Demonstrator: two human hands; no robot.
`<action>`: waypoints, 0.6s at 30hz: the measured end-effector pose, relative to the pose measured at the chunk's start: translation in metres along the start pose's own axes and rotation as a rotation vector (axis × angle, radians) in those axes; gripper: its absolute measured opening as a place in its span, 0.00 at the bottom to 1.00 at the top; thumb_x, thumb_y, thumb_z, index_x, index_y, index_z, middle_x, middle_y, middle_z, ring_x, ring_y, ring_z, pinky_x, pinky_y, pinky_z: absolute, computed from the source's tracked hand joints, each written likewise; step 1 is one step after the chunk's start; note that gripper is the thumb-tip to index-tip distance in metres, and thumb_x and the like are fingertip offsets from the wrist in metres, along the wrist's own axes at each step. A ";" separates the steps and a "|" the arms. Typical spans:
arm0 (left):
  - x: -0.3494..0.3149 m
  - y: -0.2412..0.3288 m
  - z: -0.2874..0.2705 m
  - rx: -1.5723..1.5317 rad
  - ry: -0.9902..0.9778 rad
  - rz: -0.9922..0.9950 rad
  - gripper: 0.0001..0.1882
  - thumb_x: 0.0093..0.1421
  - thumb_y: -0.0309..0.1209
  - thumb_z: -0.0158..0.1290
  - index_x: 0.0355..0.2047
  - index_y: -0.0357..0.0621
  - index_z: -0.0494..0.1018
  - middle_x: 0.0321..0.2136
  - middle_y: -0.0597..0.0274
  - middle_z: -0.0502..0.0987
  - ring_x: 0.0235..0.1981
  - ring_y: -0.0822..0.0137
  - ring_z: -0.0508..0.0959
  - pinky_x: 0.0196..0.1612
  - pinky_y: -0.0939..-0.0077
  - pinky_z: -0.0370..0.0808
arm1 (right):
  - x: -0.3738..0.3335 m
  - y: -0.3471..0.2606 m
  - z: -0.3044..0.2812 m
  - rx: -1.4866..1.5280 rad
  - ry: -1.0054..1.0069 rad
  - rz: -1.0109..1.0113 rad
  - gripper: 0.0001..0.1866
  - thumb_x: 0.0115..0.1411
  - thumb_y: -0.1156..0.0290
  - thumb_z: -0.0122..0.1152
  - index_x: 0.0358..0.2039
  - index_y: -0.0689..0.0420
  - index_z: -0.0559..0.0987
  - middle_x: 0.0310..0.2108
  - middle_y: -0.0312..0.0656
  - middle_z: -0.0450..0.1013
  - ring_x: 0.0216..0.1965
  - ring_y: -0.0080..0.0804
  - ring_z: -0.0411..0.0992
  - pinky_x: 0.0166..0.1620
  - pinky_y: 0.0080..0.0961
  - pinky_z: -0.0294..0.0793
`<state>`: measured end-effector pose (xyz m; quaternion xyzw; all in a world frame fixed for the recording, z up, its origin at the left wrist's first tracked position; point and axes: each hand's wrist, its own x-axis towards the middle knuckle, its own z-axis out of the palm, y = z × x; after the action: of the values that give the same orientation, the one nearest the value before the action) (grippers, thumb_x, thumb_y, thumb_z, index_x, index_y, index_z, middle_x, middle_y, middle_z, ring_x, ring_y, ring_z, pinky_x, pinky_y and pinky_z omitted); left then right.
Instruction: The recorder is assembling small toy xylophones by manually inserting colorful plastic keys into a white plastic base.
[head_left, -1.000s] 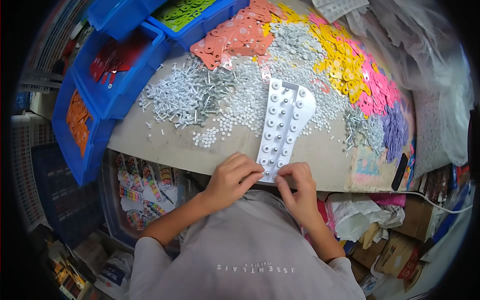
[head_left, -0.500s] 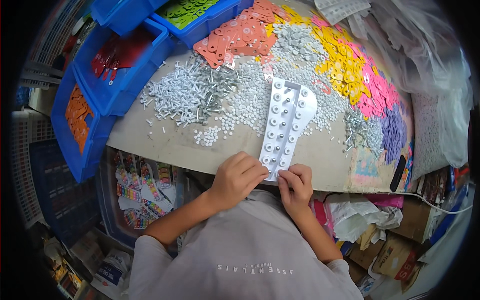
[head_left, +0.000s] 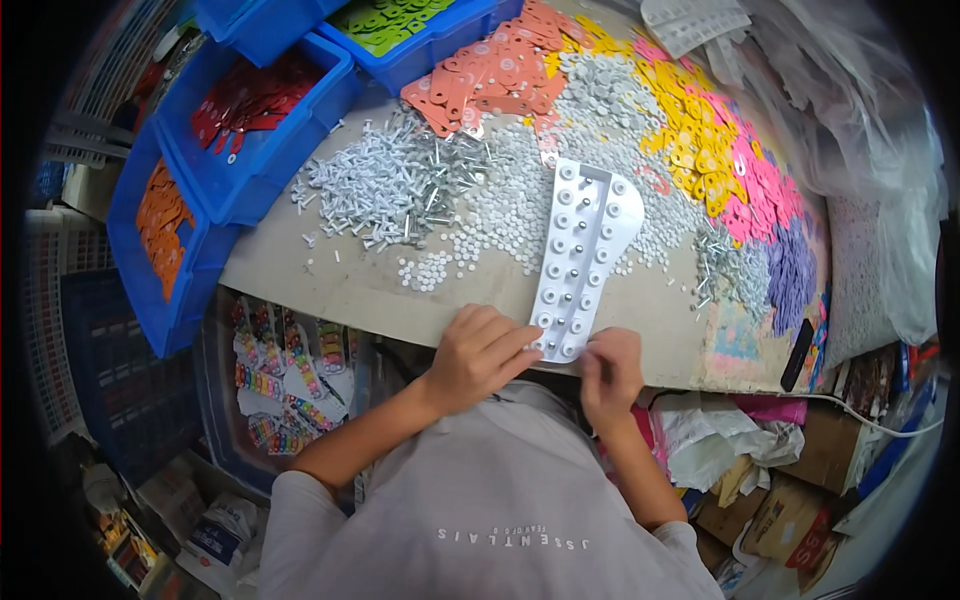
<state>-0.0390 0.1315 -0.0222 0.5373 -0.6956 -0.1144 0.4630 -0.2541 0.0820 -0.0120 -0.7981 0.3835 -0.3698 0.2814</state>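
Observation:
A white plastic tray (head_left: 576, 250) with one curved side lies lengthwise in front of me, its narrow end at the table's front edge. White ringed posts line both sides, and small metal pins run down its middle groove. My left hand (head_left: 483, 355) is closed, thumb and fingers pinching at the tray's near left corner. Beside the near right corner is my right hand (head_left: 611, 375), its fingers curled and pressed together. Whether they hold a small piece is hidden. Loose white caps (head_left: 500, 215) surround the tray's far part.
White rivets (head_left: 365, 185) are heaped left of the tray. Salmon (head_left: 480, 80), yellow (head_left: 700, 145), pink (head_left: 755, 185) and purple tags (head_left: 790, 270) are piled along the back and right. Blue bins (head_left: 290, 165) stand at the left; a black bar (head_left: 797, 355) lies by the right edge.
My right hand has moved a little right, off the tray's near right corner. The left hand stays at the near left corner. The whole view has shifted slightly.

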 end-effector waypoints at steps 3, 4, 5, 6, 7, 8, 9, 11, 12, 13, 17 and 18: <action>-0.002 0.001 -0.003 -0.047 -0.069 -0.043 0.22 0.47 0.33 0.72 0.42 0.42 0.79 0.28 0.63 0.76 0.30 0.58 0.75 0.36 0.63 0.70 | 0.021 0.017 -0.018 -0.194 0.132 0.081 0.06 0.61 0.83 0.57 0.39 0.63 0.74 0.36 0.45 0.71 0.38 0.39 0.70 0.46 0.30 0.71; -0.003 0.001 -0.002 -0.050 -0.069 -0.031 0.24 0.47 0.35 0.72 0.43 0.42 0.78 0.29 0.62 0.76 0.30 0.57 0.75 0.37 0.62 0.70 | 0.032 0.023 -0.021 -0.234 0.168 0.182 0.07 0.62 0.80 0.58 0.42 0.63 0.74 0.38 0.46 0.73 0.41 0.38 0.71 0.48 0.30 0.70; -0.004 0.001 -0.002 -0.045 -0.066 -0.024 0.25 0.47 0.36 0.72 0.44 0.42 0.77 0.30 0.61 0.76 0.31 0.56 0.75 0.37 0.61 0.70 | 0.047 0.029 -0.026 -0.321 0.144 0.209 0.08 0.63 0.79 0.58 0.43 0.63 0.75 0.40 0.46 0.73 0.42 0.39 0.72 0.49 0.31 0.70; -0.005 0.000 -0.002 -0.022 -0.084 -0.014 0.25 0.48 0.38 0.71 0.45 0.43 0.76 0.33 0.61 0.75 0.34 0.56 0.75 0.40 0.62 0.70 | 0.063 0.030 -0.027 -0.406 0.122 0.232 0.09 0.63 0.78 0.59 0.43 0.63 0.75 0.41 0.46 0.74 0.44 0.39 0.72 0.50 0.32 0.69; -0.005 0.000 0.003 0.012 -0.064 -0.017 0.25 0.48 0.38 0.71 0.45 0.43 0.76 0.33 0.61 0.75 0.34 0.56 0.75 0.40 0.62 0.70 | 0.078 0.025 -0.025 -0.380 0.117 0.202 0.09 0.63 0.78 0.59 0.43 0.63 0.75 0.41 0.46 0.74 0.44 0.39 0.72 0.50 0.32 0.69; -0.006 0.000 0.007 0.016 -0.079 0.000 0.24 0.50 0.39 0.69 0.44 0.44 0.76 0.34 0.61 0.75 0.35 0.57 0.75 0.41 0.62 0.70 | 0.091 0.018 -0.022 -0.383 0.186 0.118 0.09 0.62 0.79 0.60 0.43 0.63 0.76 0.43 0.46 0.75 0.45 0.40 0.72 0.51 0.33 0.69; -0.007 -0.002 0.009 0.022 -0.092 0.016 0.23 0.51 0.41 0.68 0.44 0.44 0.76 0.35 0.62 0.75 0.36 0.58 0.75 0.42 0.63 0.70 | 0.106 0.008 -0.018 -0.382 0.257 0.034 0.09 0.62 0.80 0.61 0.43 0.62 0.77 0.44 0.46 0.75 0.47 0.41 0.73 0.52 0.34 0.69; -0.012 0.000 0.011 0.050 -0.097 0.017 0.23 0.52 0.42 0.67 0.45 0.45 0.75 0.35 0.63 0.75 0.37 0.59 0.75 0.43 0.64 0.71 | 0.141 -0.033 -0.001 -0.310 0.204 -0.134 0.09 0.60 0.82 0.61 0.42 0.62 0.77 0.43 0.46 0.75 0.46 0.42 0.73 0.52 0.35 0.69; -0.014 0.000 0.013 0.050 -0.120 0.022 0.24 0.53 0.43 0.66 0.46 0.45 0.75 0.35 0.64 0.75 0.38 0.60 0.75 0.44 0.64 0.71 | 0.160 -0.053 0.013 -0.261 0.154 -0.276 0.09 0.59 0.84 0.61 0.41 0.63 0.77 0.43 0.46 0.75 0.46 0.42 0.73 0.52 0.35 0.69; -0.016 0.000 0.015 0.073 -0.103 0.019 0.24 0.53 0.43 0.66 0.46 0.45 0.75 0.35 0.64 0.75 0.38 0.60 0.75 0.44 0.64 0.71 | 0.179 -0.069 0.028 -0.226 0.090 -0.388 0.11 0.56 0.87 0.62 0.39 0.62 0.78 0.40 0.47 0.76 0.46 0.44 0.73 0.51 0.35 0.70; -0.018 0.003 0.006 0.030 -0.049 0.026 0.26 0.55 0.43 0.65 0.50 0.46 0.73 0.34 0.64 0.75 0.38 0.61 0.76 0.45 0.65 0.71 | 0.249 -0.132 0.123 0.057 -0.226 -0.606 0.07 0.57 0.83 0.63 0.37 0.61 0.79 0.36 0.48 0.77 0.41 0.50 0.73 0.46 0.39 0.71; -0.021 0.007 0.005 0.026 0.025 0.026 0.25 0.56 0.42 0.66 0.50 0.45 0.73 0.34 0.63 0.75 0.38 0.61 0.76 0.44 0.65 0.72 | 0.264 -0.140 0.151 0.069 -0.298 -0.631 0.07 0.59 0.79 0.62 0.38 0.61 0.80 0.36 0.50 0.77 0.41 0.51 0.73 0.46 0.41 0.72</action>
<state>-0.0476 0.1501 -0.0316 0.5358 -0.6981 -0.0928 0.4658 0.0380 -0.0333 0.1036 -0.9126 0.0597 -0.3307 0.2330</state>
